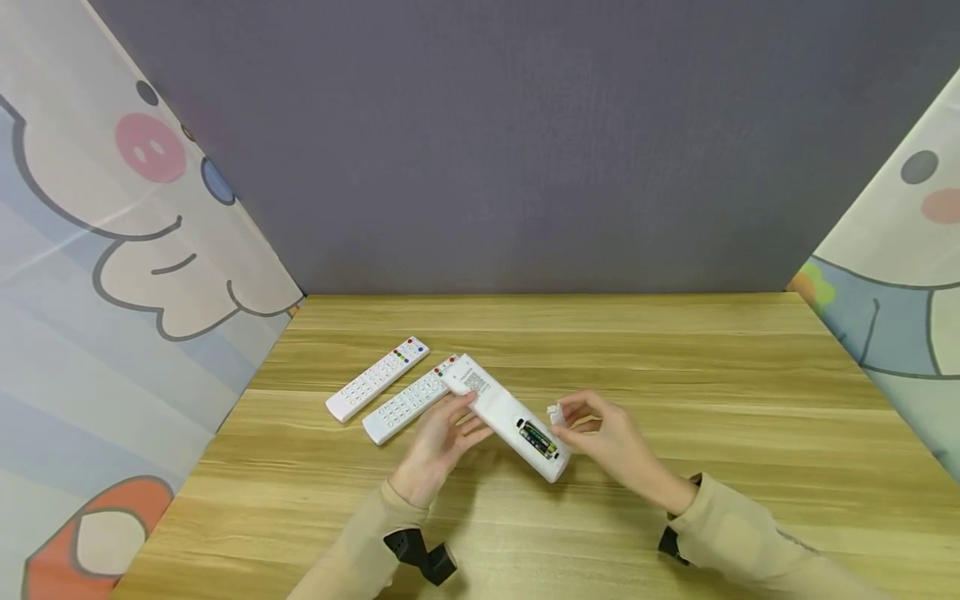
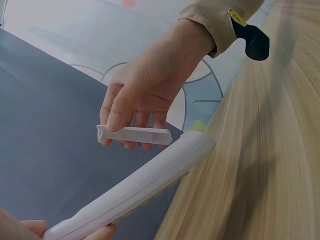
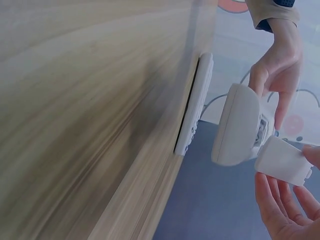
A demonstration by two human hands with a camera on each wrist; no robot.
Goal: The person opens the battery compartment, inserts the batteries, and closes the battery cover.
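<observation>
My left hand [image 1: 437,442] grips a white remote control [image 1: 501,410] by its far end, back side up and clear of the table. A sticker with a square code is on that back, and at the near end the battery compartment [image 1: 537,439] is uncovered, with dark batteries inside. Between thumb and fingers, my right hand [image 1: 611,437] pinches the small white battery cover [image 2: 135,135], just to the right of the compartment. In the right wrist view the cover [image 3: 282,160] is close beside the remote's compartment end.
Two more white remotes lie buttons up on the wooden table [image 1: 675,358], one [image 1: 378,379] farther left and the other [image 1: 405,410] partly behind the held one. A grey panel [image 1: 525,150] rises at the table's back, with cartoon-printed sheets [image 1: 112,250] at the sides.
</observation>
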